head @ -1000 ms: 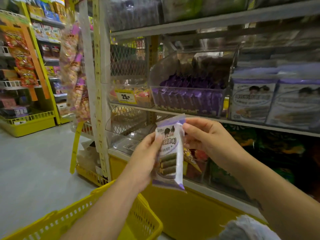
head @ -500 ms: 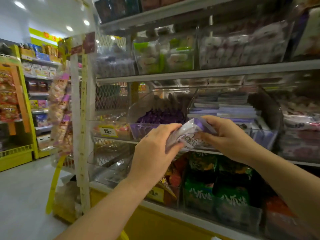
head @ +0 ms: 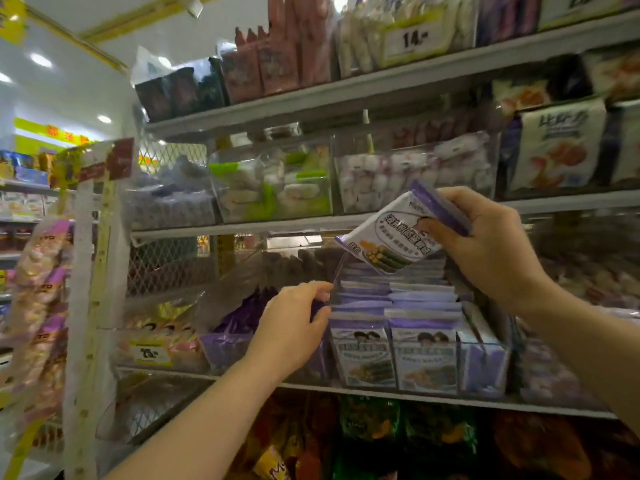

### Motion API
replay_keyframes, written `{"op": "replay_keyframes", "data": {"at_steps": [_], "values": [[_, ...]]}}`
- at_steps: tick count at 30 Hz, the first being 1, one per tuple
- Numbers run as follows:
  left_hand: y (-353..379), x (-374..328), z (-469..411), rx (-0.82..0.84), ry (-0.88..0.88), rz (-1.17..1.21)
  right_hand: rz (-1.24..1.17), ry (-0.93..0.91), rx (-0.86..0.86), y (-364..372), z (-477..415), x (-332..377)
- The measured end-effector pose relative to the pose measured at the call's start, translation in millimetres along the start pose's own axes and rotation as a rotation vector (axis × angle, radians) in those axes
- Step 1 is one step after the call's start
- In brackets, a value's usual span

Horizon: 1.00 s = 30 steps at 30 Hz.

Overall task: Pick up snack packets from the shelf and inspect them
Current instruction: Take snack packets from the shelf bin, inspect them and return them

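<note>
My right hand point(head: 485, 247) grips a white and purple snack packet point(head: 394, 237) by its top edge and holds it tilted above a clear bin point(head: 485, 362) on the middle shelf. That bin holds several matching purple packets point(head: 391, 327) standing in rows. My left hand point(head: 294, 327) rests with curled fingers on the clear lid edge of the bin to the left, right beside the packets; whether it pinches the lid I cannot tell.
The left bin holds dark purple packets point(head: 228, 337). A shelf point(head: 311, 223) above carries clear bins of white, green and pink sweets. Dark bags point(head: 381, 441) fill the shelf below. A white upright post point(head: 86, 306) with hanging snack strips point(head: 38, 289) stands left.
The left hand has let go of the packet and dropped to the bin's lid edge. The right hand alone has carried the packet up and right, over the bin. The camera has tilted upward.
</note>
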State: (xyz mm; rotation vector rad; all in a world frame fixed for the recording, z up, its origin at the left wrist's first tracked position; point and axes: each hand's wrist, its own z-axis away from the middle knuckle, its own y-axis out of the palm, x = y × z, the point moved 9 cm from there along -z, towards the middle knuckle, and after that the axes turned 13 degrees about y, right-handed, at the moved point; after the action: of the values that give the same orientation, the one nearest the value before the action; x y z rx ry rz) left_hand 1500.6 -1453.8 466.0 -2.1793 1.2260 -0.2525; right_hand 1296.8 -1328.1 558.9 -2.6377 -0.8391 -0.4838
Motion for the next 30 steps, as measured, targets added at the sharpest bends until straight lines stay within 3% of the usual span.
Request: {"op": "replay_keyframes", "data": {"at_steps": [15,22,24,30], "values": [[77,36,-73,0.482,0.112,0.002,0.029,0.038,0.266,40,-34,-50],[84,52,-95,0.445,0.115,0.155,0.058,0.015,0.360,56,-39,-54],[88,51,-102,0.503,0.186,0.126,0.116,0.026,0.428,72,-39,-57],[90,45,-110,0.630,0.168,0.197,0.378,-0.003,0.572,112,-32,-65]]}}
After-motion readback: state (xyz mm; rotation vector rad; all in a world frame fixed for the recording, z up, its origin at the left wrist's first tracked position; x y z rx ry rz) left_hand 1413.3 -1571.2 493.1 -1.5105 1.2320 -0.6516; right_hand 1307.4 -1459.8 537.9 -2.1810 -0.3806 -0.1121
